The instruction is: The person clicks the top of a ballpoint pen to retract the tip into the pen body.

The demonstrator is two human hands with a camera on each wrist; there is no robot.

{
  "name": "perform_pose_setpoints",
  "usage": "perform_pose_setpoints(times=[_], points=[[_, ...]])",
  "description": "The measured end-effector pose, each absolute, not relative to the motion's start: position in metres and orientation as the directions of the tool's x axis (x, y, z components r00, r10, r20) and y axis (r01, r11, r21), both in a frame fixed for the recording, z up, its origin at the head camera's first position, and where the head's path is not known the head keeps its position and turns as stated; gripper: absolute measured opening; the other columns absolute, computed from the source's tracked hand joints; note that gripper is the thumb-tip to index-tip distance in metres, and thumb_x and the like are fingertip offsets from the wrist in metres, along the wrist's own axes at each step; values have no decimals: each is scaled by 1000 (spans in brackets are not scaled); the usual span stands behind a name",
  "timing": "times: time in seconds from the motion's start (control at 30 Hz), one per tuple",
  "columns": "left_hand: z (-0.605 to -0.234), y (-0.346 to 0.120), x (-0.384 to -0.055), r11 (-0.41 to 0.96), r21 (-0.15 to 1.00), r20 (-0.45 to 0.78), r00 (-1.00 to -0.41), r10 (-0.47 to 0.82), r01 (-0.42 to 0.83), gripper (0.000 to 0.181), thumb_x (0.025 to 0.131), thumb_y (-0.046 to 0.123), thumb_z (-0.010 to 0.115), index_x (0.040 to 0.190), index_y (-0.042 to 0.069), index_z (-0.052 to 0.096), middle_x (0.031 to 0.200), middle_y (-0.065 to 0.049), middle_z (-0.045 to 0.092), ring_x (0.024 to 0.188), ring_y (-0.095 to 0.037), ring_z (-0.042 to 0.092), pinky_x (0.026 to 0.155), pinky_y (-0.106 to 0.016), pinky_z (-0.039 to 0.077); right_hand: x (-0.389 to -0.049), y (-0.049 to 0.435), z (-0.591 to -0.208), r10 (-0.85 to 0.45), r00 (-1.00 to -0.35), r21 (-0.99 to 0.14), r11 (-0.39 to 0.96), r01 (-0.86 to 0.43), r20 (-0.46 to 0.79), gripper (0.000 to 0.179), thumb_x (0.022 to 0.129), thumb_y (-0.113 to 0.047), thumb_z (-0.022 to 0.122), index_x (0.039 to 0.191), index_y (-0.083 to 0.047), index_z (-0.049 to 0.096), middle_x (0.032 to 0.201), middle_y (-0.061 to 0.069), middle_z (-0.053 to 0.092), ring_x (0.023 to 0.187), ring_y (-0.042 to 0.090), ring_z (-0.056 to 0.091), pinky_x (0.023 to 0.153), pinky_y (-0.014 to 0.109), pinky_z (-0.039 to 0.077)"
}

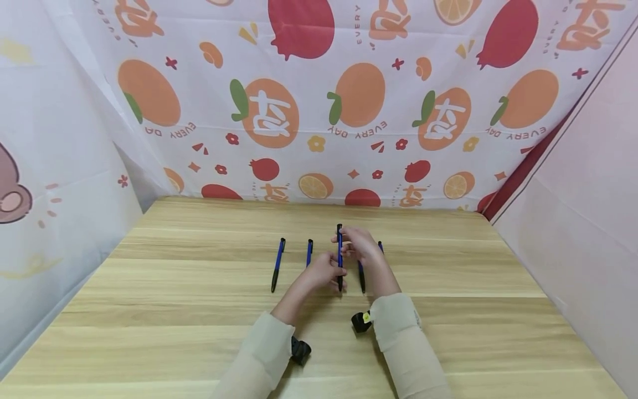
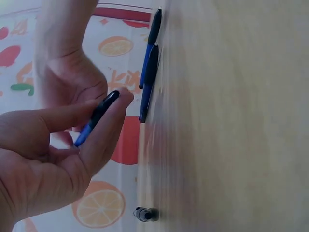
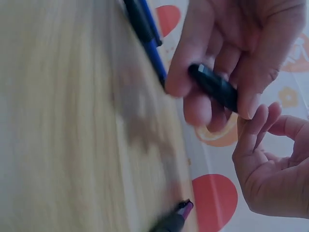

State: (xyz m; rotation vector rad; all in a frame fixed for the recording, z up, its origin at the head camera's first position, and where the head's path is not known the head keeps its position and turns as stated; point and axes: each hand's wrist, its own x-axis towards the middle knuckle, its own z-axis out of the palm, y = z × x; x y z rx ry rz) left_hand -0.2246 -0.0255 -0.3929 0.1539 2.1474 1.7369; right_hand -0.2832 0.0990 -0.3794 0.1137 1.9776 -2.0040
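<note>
A blue pen with a black grip is held between both hands, over the middle of the wooden table. My left hand pinches its lower, black-grip end between thumb and fingers, which shows close up as a dark tip in the left wrist view. Around the upper part, the fingers and thumb of my right hand hold it. Left of the hands lie two similar pens, an outer one and an inner one partly covered by the left hand. Another pen lies beneath the right hand, partly hidden.
One more pen pokes out behind the right wrist. The wooden table ends at a fruit-print cloth at the back, with pale cloth walls on both sides. A small black wrist camera sits by the left cuff, another by the right.
</note>
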Motion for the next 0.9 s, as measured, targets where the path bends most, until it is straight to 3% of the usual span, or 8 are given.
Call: perform_pose_setpoints(times=[0.13,0.27,0.37,0.5,0.7,0.9], points=[[-393,-23,-227,392,919,-153,-954,257,-42,16,85,-4,59,98,-11,52,74,-19,62,60,-27,63,52,-28,52,-289,97,-380,-166,-949,-962,91,256,-268,26,92,-13,49,108,7,54,97,19,62,50,9,52,55,21,50],[-392,-19,-227,622,777,-70,-967,246,102,10,81,1,65,78,-2,57,60,-5,54,48,-15,53,45,-21,42,-292,96,-383,-163,-950,-954,183,237,-267,19,92,-10,50,102,6,55,101,24,61,51,10,55,62,28,54],[-391,-15,-227,710,689,-58,-966,251,143,10,80,4,68,78,-1,60,58,-3,51,45,-12,51,45,-22,40,-294,96,-385,-150,-947,-943,227,245,-283,20,91,-9,51,103,6,55,97,23,62,52,12,55,65,31,54],[-391,-10,-229,757,642,-81,-970,229,125,13,78,6,70,83,-4,62,65,-6,56,47,-14,54,50,-23,44,-296,95,-388,-127,-945,-931,251,265,-303,20,91,-9,52,104,6,55,85,17,62,51,12,55,63,30,54],[-393,-5,-232,761,648,-150,-974,169,32,26,78,3,71,99,-9,60,92,-17,63,52,-18,60,53,-24,49,-300,95,-395,-130,-936,-921,267,284,-326,14,90,-6,53,95,6,56,75,11,58,48,10,53,55,25,53],[-393,-1,-232,794,607,-144,-976,165,45,16,76,-3,69,89,-7,61,97,-21,61,46,-17,58,46,-22,47,-304,95,-403,-131,-933,-907,310,283,-336,15,87,-3,55,97,7,60,75,8,54,48,10,51,46,21,50]])
